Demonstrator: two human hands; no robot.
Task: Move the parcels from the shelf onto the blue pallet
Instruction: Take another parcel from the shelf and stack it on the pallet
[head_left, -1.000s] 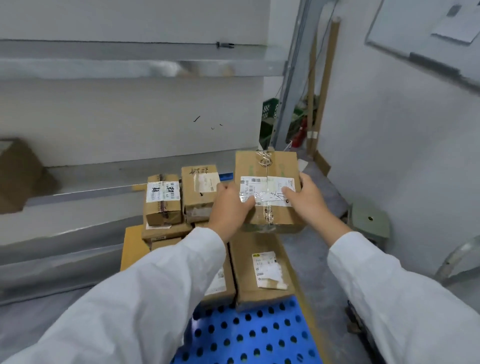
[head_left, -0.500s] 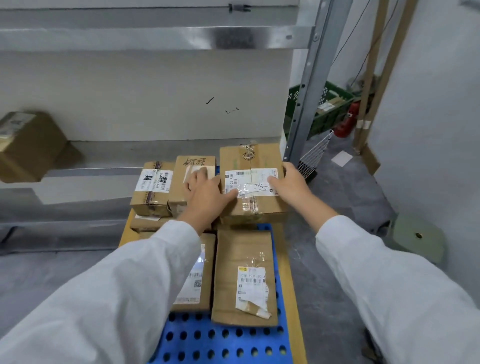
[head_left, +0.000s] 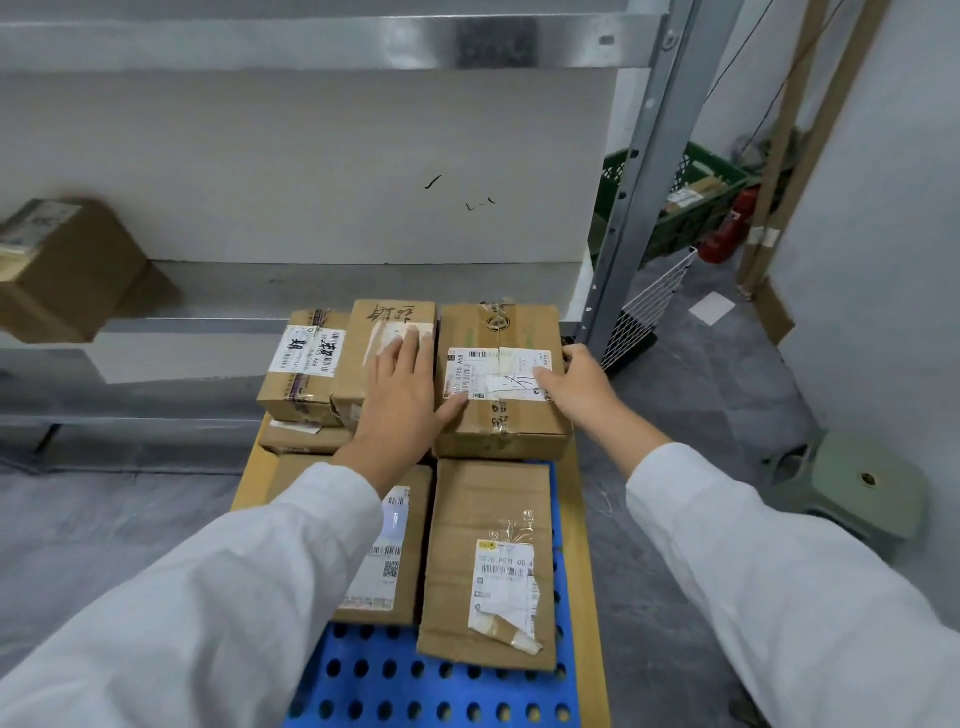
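Steel shelf (head_left: 322, 291) across the rear, with a grey upright (head_left: 636, 197) at its right end. One brown shelf parcel (head_left: 67, 270) at far left on it, tilted and blurred.

Both arms in white sleeves (head_left: 779, 597), stretched forward over the load, roughly parallel.

Blue pallet (head_left: 415, 686), perforated, on the floor in front of the shelf, on a tan board (head_left: 582, 545) visible along both sides.

Two flat parcels side by side at the front of the pallet:
- Right flat parcel (head_left: 483, 509), label torn and peeling.
- Left flat parcel (head_left: 410, 587), partly hidden under the left sleeve.

Rear row of three, touching one another:
- Taped parcel (head_left: 304, 384) at left, sitting with its neighbour on a lower parcel (head_left: 301, 441).
- Handwritten parcel (head_left: 387, 322) in the middle.
- Labelled parcel (head_left: 498, 426) at right, set down at the rear right of the load. Not visible what lies beneath it.

Pale green stool (head_left: 857, 483) on the floor at right. Green crate (head_left: 691, 208) beyond the upright.

Hands apart, one at each side of the labelled parcel:
- Left hand (head_left: 402, 395) flat, palm down, fingers straight and together on top of the handwritten parcel. Thumb spread right, touching the labelled parcel's near left edge.
- Right hand (head_left: 576, 384) clamped on the labelled parcel's right edge, thumb laid across the label, fingers curled over the far right side.
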